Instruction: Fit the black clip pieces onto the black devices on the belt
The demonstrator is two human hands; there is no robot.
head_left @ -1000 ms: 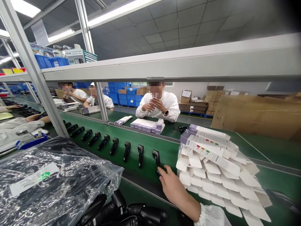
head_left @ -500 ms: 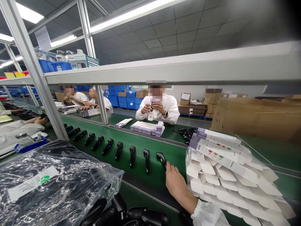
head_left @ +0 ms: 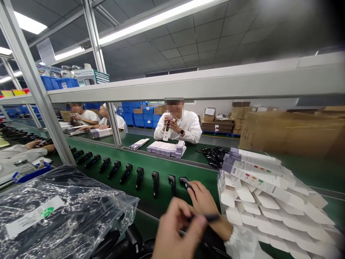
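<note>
1. Right hand (head_left: 206,199) has its fingertips on the rightmost black device (head_left: 184,181), at the right end of a row on the green belt (head_left: 201,174); whether it grips, I cannot tell
2. Left hand (head_left: 175,230), nearest, pinches a blurred dark piece (head_left: 212,217)
3. White cartons (head_left: 258,214) lie piled to the right

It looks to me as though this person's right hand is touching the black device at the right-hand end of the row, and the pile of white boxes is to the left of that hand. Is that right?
Not quite: the head view shows the pile of white boxes to the right of that hand. The right hand is indeed touching the black device at the right-hand end of the row.
</note>
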